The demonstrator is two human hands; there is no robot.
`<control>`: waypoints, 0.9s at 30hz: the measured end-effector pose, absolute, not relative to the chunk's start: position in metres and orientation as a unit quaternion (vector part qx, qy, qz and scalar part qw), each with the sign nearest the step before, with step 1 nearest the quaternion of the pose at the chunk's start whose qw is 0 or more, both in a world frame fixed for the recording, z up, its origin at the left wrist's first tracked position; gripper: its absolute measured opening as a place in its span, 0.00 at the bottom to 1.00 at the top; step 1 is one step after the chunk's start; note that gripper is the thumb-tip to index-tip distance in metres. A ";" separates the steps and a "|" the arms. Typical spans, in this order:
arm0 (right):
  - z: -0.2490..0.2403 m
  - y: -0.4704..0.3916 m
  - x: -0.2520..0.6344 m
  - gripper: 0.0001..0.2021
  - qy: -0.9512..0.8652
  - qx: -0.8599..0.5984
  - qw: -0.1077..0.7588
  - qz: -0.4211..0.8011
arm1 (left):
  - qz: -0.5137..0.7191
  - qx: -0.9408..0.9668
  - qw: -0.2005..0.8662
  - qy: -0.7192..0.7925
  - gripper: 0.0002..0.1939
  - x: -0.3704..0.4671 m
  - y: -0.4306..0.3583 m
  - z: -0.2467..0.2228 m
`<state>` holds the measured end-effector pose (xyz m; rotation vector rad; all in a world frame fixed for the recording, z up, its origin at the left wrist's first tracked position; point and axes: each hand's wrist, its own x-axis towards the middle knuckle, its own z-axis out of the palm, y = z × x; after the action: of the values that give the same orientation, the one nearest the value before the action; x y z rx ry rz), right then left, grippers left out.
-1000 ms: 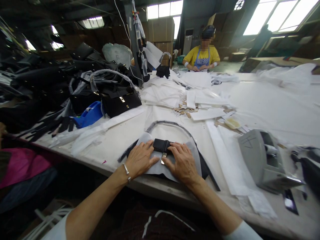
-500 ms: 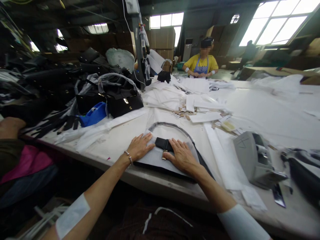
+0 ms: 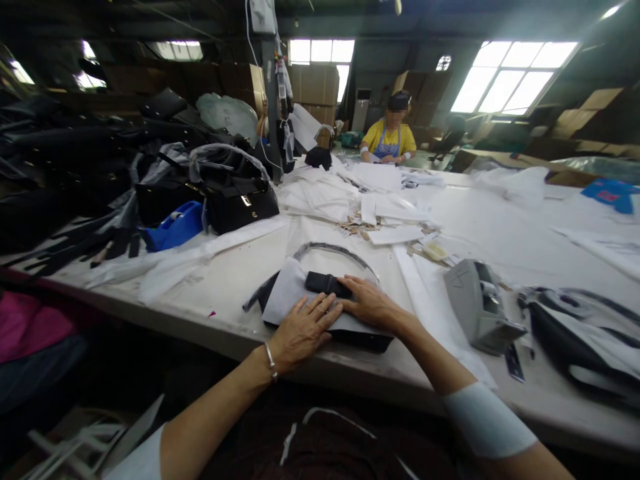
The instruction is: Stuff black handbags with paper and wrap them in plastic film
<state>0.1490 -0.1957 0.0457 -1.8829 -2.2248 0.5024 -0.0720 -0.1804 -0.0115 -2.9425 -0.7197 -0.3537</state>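
A black handbag lies on the table's near edge, its front covered by a white protective sheet. Its wrapped handle arches toward the far side. Across the sheet runs a black strap flap. My left hand rests flat on the bag's lower front, fingers extended and fingertips just below the flap. My right hand lies on the bag's right part, fingers and thumb spread around the flap's right end. The gold clasp is hidden under my hands.
Black handbags and a blue tape dispenser stand at the left. White sheets pile up behind. A grey machine and another black bag are at the right. A person in yellow works across the table.
My left hand has slid right and nearer me, from the bag's left side to below the flap. My right hand has shifted slightly up over the flap's end. The view has turned right.
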 end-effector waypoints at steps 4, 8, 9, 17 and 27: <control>0.053 -0.237 0.155 0.31 -0.773 -0.608 0.130 0.127 | -0.148 -0.961 0.045 -0.229 0.31 -0.075 -0.178 -0.013; 0.033 -0.267 0.153 0.34 -0.774 -0.618 0.083 0.107 | -0.206 -0.954 0.073 -0.203 0.26 -0.076 -0.179 0.004; 0.027 -0.270 0.152 0.36 -0.774 -0.620 0.081 0.100 | -0.227 -0.952 0.087 -0.188 0.24 -0.076 -0.179 0.008; 0.011 -0.265 0.158 0.37 -0.776 -0.617 0.092 0.098 | -0.345 -0.911 0.148 -0.172 0.21 -0.066 -0.183 -0.019; 0.022 -0.252 0.185 0.36 -0.767 -0.585 0.096 0.246 | -0.403 -0.874 0.222 -0.156 0.23 -0.066 -0.174 -0.040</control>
<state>0.1852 -0.2518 0.0218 -1.7333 -2.2730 0.7297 -0.0656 -0.1739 -0.0402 -2.4149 -0.4313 -1.1140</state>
